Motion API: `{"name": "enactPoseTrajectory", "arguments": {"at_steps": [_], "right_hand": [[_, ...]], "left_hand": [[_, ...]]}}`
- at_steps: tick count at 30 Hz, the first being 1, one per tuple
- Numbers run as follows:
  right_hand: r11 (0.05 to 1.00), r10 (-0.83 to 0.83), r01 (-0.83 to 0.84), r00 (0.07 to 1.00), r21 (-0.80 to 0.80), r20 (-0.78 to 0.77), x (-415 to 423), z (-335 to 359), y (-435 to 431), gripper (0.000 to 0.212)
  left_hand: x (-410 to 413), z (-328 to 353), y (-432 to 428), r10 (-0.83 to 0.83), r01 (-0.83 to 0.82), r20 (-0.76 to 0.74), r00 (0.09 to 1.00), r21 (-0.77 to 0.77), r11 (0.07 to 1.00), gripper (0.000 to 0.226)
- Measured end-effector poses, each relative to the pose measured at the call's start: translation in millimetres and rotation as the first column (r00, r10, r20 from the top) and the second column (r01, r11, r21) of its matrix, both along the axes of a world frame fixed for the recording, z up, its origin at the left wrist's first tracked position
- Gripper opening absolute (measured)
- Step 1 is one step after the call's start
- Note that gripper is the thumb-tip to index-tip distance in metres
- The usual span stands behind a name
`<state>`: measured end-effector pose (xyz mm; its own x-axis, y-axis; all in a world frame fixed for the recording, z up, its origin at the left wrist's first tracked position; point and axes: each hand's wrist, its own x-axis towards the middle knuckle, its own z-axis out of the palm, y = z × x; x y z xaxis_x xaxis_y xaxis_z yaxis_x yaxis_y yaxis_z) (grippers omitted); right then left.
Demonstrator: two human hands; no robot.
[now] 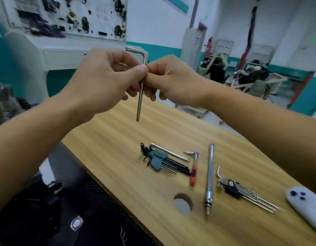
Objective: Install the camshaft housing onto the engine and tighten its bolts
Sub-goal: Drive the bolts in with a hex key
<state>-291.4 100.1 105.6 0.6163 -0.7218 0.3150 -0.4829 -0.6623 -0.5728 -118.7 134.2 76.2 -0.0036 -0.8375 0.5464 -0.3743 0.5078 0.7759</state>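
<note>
1. Both of the person's arms were raised over the wooden counter (118,139), and the hands met in the air above its far part.
2. The left hand (103,80) had its fingers curled, with thumb and forefinger pinching a silver L-shaped hex key (139,107) just below its bend.
3. The right hand (173,80) came in from the other side with its fingers curled too. Its fingertips gripped the same stretch of shaft, so the two hands touched at the key.
4. The hex key was clear of the counter. Its short arm lay on top and pointed left behind the left fingers, and its long arm hung down a little tilted, with the free end bare below both hands.
5. On the counter nearer to me lay a black key set (158,159) in a teal holder, and a loose silver key (169,153) touched its far side.
6. Just to the right of those was a small ratchet (193,172) with a red handle.
7. Beside the ratchet lay a long silver rod (209,174), pointing roughly toward the person.
8. Right of the rod was a silver key set (242,191) clamped in a black holder, fanned out toward the right edge.
9. A white device (303,203) with three dark round spots lay at the right edge of the counter.
10. A round hole (183,204) was cut through the counter, just left of the near end of the rod.
11. On the back wall hung a white board (64,16) with dark parts mounted on it, too blurred for me to say what they were.
</note>
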Motion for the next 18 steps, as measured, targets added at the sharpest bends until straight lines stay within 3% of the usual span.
{"name": "enactPoseTrajectory", "arguments": {"at_steps": [6, 18], "right_hand": [[0.999, -0.032, 0.033, 0.999, 0.018, -0.027, -33, -2, 3, 0.027], [1.000, -0.008, 0.008, 0.999, 0.024, -0.040, -13, -3, 1, 0.027]], "left_hand": [[-26, -5, -20, -0.111, 0.111, 0.001, 0.994, -0.043, 0.993, 0.009], [-10, -9, -26, -0.114, 0.111, -0.037, 0.993, -0.071, 0.991, 0.016]]}}
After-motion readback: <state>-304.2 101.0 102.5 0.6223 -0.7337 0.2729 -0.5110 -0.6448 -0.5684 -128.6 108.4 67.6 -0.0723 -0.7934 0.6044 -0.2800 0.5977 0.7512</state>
